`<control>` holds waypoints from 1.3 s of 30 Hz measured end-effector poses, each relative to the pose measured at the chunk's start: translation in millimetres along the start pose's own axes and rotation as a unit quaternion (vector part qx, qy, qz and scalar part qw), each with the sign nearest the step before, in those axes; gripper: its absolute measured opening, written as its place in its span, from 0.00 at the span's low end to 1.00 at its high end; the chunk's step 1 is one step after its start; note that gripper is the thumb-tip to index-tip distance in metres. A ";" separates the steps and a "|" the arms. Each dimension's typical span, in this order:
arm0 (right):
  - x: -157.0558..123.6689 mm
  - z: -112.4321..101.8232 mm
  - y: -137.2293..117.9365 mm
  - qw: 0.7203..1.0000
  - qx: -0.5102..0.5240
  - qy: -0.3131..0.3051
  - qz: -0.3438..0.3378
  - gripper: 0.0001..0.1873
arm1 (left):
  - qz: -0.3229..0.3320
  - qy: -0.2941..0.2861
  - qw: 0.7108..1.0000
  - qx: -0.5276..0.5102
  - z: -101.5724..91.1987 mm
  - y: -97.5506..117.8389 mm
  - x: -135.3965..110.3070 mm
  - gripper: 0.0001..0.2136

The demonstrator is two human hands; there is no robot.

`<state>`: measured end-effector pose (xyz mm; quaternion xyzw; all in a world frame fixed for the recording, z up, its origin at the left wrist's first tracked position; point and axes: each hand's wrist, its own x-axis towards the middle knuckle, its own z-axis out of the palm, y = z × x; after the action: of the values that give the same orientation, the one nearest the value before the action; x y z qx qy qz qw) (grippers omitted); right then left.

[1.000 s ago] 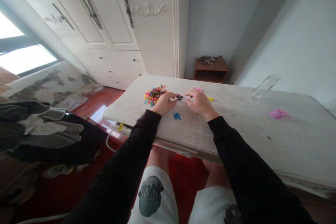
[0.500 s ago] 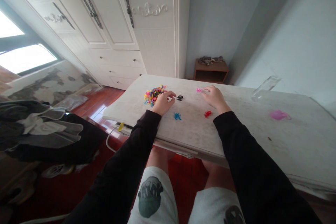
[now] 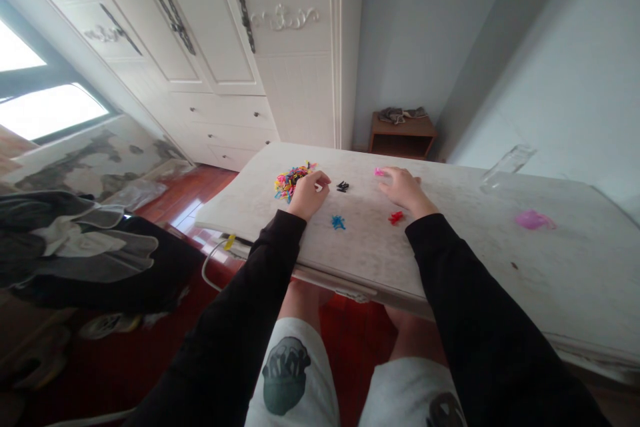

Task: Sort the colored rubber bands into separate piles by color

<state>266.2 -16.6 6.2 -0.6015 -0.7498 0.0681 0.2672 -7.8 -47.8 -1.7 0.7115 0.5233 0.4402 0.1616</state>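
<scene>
A heap of small mixed-colour bands [image 3: 290, 181] lies on the white table [image 3: 450, 240]. My left hand [image 3: 309, 195] rests at the heap's right edge with its fingers curled; what they hold is too small to make out. Just to its right sits a small black cluster [image 3: 343, 186]. A blue cluster [image 3: 338, 221] lies nearer me, and a red cluster [image 3: 396, 217] lies by my right wrist. My right hand [image 3: 404, 188] lies on the table with fingers stretched toward a small pink cluster [image 3: 379, 172], just short of it.
A clear plastic bottle [image 3: 505, 164] lies at the table's far right, with a pink lump [image 3: 533, 219] nearer. White wardrobes [image 3: 225, 47] and a small wooden stand [image 3: 401, 134] stand behind. Dark clothes [image 3: 85, 247] pile at the left.
My right hand moved away from the black cluster to the right, uncovering the red cluster, and now rests by the pink one. My left hand drew back slightly toward the mixed heap.
</scene>
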 end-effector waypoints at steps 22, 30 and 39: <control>-3.3 -18.8 -16.1 0.991 0.098 0.060 0.075 0.10 | -0.201 0.131 0.962 0.129 -18.3 -9.5 0.5 0.11; -3.4 -18.7 -17.7 0.991 0.097 0.055 0.070 0.08 | -0.222 0.107 0.944 0.218 -20.8 3.8 -4.1 0.07; -5.0 -19.4 -17.2 0.992 0.097 0.050 0.065 0.09 | -0.206 0.141 0.950 0.186 -20.4 0.0 -3.4 0.06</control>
<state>261.4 -30.2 28.4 -0.6232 -0.6844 0.1274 0.3564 -24.3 -55.5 8.2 0.5364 0.7486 0.3878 0.0384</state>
